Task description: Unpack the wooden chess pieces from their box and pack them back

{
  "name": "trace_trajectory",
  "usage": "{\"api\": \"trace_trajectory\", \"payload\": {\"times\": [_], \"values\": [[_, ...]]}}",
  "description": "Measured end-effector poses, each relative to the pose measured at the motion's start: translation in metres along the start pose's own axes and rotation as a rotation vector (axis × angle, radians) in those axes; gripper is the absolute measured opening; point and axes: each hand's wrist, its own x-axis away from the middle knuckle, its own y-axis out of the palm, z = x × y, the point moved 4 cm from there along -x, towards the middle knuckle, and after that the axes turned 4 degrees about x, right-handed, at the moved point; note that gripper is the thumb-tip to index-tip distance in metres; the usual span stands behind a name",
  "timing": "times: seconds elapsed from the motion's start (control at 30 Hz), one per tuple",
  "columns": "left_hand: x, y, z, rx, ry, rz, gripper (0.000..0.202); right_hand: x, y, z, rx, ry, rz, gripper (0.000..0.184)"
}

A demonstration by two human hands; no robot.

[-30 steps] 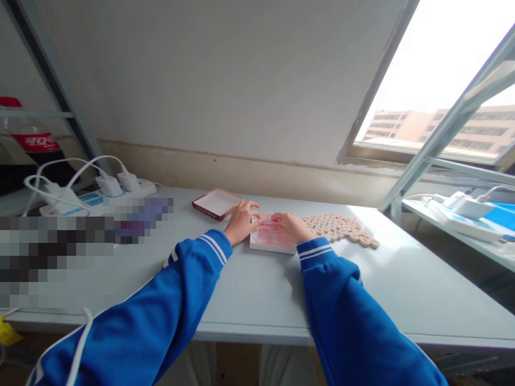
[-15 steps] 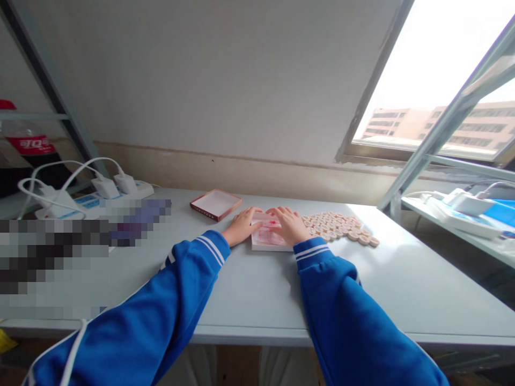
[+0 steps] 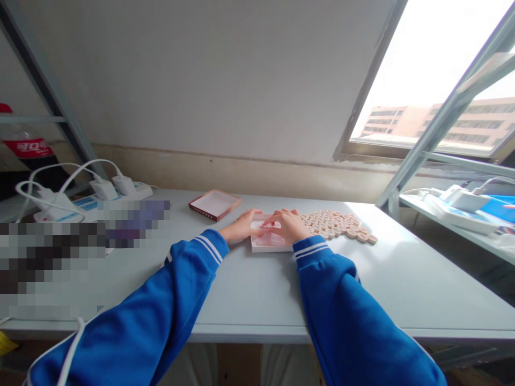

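A shallow white box [image 3: 270, 249] sits on the desk in front of me, with a pinkish, see-through sheet [image 3: 269, 239] lying inside it. At the box's left side is my left hand [image 3: 240, 227], its fingers stretched along the rim and its thumb reaching over the sheet. My right hand [image 3: 290, 225] bends over the right part of the box, thumb and fingers drawn together on the sheet; the fingertips partly overlap the left thumb. Right of this hand lies a spread of round wooden game pieces [image 3: 330, 224], apparently Chinese chess pieces.
The red-edged box lid [image 3: 215, 204] lies upturned behind my left hand. A power strip [image 3: 142, 190] with white chargers and cables stands at the left, near a cola bottle [image 3: 30, 149]. A metal post [image 3: 418, 147] and side shelf [image 3: 462, 214] border the desk's right.
My right hand's fingers have drawn together and bent lower over the sheet. My left thumb has moved right, further over the box. The view has shifted slightly.
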Motion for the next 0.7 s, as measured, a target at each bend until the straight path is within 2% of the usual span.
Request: {"api": "trace_trajectory", "payload": {"times": [0.2,0.43,0.7], "values": [[0.0012,0.0020,0.0025,0.103,-0.036,-0.011,0.065,0.0002,0.0025,0.0000,-0.009,0.002,-0.006,0.021],[0.0015,0.0013,0.0009,0.121,-0.086,-0.081,0.075,0.0000,0.0037,-0.0037,-0.016,-0.022,-0.063,0.022],[0.0005,0.0007,-0.0037,0.108,-0.058,-0.082,0.078,0.0007,0.0033,-0.0084,-0.045,-0.044,-0.088,0.027]]}}
